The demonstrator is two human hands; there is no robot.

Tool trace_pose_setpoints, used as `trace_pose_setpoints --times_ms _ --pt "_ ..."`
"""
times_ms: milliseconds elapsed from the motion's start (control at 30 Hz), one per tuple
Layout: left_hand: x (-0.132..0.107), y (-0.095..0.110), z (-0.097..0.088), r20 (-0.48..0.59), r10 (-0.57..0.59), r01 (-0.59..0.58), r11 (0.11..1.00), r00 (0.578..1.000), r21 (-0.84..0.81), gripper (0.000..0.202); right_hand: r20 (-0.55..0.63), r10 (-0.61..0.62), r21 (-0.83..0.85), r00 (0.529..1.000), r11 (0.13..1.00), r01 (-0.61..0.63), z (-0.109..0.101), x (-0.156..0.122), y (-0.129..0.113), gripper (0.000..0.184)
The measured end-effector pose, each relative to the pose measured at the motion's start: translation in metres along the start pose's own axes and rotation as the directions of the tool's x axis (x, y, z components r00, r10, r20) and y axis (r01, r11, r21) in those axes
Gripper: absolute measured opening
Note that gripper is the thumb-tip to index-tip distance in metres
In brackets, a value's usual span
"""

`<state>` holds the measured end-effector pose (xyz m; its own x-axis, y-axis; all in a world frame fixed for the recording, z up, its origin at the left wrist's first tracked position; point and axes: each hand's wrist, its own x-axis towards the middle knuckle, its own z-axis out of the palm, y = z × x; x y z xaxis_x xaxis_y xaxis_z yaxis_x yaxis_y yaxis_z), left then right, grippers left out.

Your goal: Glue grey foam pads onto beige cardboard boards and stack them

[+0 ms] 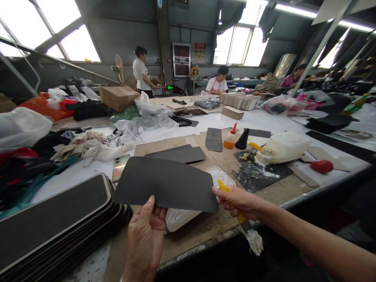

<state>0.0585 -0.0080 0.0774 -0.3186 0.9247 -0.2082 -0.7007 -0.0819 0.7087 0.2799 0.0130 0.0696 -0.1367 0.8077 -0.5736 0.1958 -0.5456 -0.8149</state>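
A dark grey flat panel (167, 183) is held up over the workbench. My left hand (147, 231) pinches its lower edge, thumb on top and fingers beneath. My right hand (237, 201) grips a brush with a yellow handle (242, 219), its bristles caked with whitish paste and pointing down. Thumb and fingertips of that hand also pinch the panel's right end. Beneath the panel lies a light-rimmed board (183, 219) smeared with white paste, partly hidden. Behind it rest more dark grey panels (182, 154).
A stack of dark boards (58, 223) fills the left front. A glue bottle (230, 137), a black cone (242, 139), a paste-smeared white jug (283, 147) and a red object (322, 166) stand to the right. A phone (120, 166) lies left. Co-workers are at the back.
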Motion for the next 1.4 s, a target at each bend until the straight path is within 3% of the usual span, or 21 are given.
trace_pose_setpoints --times_ms 100,200,367,467,533,633,733,833,933,1067,1400 --pt "0.000 -0.001 -0.003 -0.007 -0.024 0.024 0.999 1.000 0.033 0.013 0.085 0.012 0.127 0.996 0.992 -0.023 0.002 -0.005 0.004 0.047" --pt "0.004 0.001 -0.012 -0.061 -0.048 0.052 0.996 0.997 0.071 0.013 0.064 -0.070 0.080 0.995 0.995 0.065 -0.003 -0.009 0.010 0.050" --pt "0.007 0.007 -0.047 -0.302 -0.080 0.163 0.952 0.950 0.261 0.023 0.053 -0.243 -0.229 0.969 0.941 0.248 -0.027 -0.008 0.025 0.037" --pt "0.005 0.002 -0.072 -0.355 -0.137 0.262 0.906 0.925 0.333 0.032 0.011 -0.320 -0.549 0.947 0.790 0.273 -0.046 0.001 0.029 0.029" --pt "0.005 -0.004 -0.083 -0.300 -0.159 0.282 0.859 0.940 0.427 0.041 -0.053 -0.344 -0.715 0.937 0.668 0.205 -0.059 0.009 0.025 0.026" --pt "0.010 -0.015 -0.089 -0.127 -0.199 0.231 0.686 0.972 0.690 0.043 -0.095 -0.348 -0.834 0.933 0.540 0.116 -0.076 0.026 0.011 0.024" --pt "0.019 -0.023 -0.082 0.003 -0.202 0.073 0.367 0.979 0.927 0.044 -0.150 -0.325 -0.907 0.934 0.420 0.000 -0.083 0.045 -0.005 0.024" --pt "0.026 -0.028 -0.071 0.051 -0.138 -0.043 0.059 0.989 0.997 0.038 -0.184 -0.294 -0.943 0.938 0.321 -0.084 -0.085 0.062 -0.010 0.025" --pt "0.029 -0.030 -0.065 0.043 -0.162 -0.058 -0.091 0.986 0.994 0.034 -0.186 -0.268 -0.953 0.945 0.283 -0.107 -0.087 0.073 -0.004 0.026" --pt "0.030 -0.033 -0.065 0.016 -0.197 -0.042 -0.129 0.980 0.991 0.034 -0.167 -0.278 -0.954 0.946 0.287 -0.085 -0.094 0.080 0.007 0.028" --pt "0.028 -0.031 -0.059 -0.023 -0.168 0.014 -0.058 0.985 0.998 0.032 -0.142 -0.316 -0.934 0.938 0.357 -0.021 -0.108 0.094 0.022 0.032"
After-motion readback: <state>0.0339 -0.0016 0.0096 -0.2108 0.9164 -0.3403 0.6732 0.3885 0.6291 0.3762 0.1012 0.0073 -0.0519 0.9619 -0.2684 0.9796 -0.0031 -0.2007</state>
